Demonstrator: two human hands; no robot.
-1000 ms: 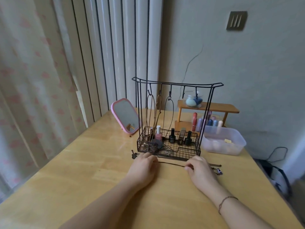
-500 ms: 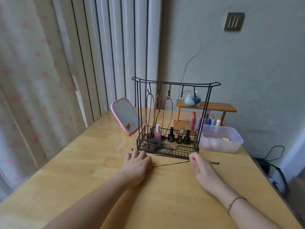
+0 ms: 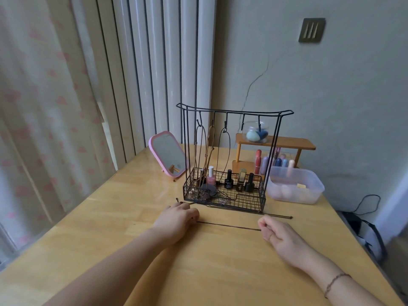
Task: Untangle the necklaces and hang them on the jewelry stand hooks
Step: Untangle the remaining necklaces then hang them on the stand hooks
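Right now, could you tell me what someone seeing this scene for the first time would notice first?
Most striking is the black wire jewelry stand at the middle of the wooden table, with three necklaces hanging from its left hooks. In front of it, the left hand and right hand hold a dark cord necklace stretched between them. A pink-framed mirror leans left of the stand.

Both forearms reached forward, low over the bench. The left hand lay knuckles up, its fingers curled under and pinching one end of a thin cord. The right hand sat well apart to the right, fingers curled, thumb and forefinger forming a grip on the cord's other end.
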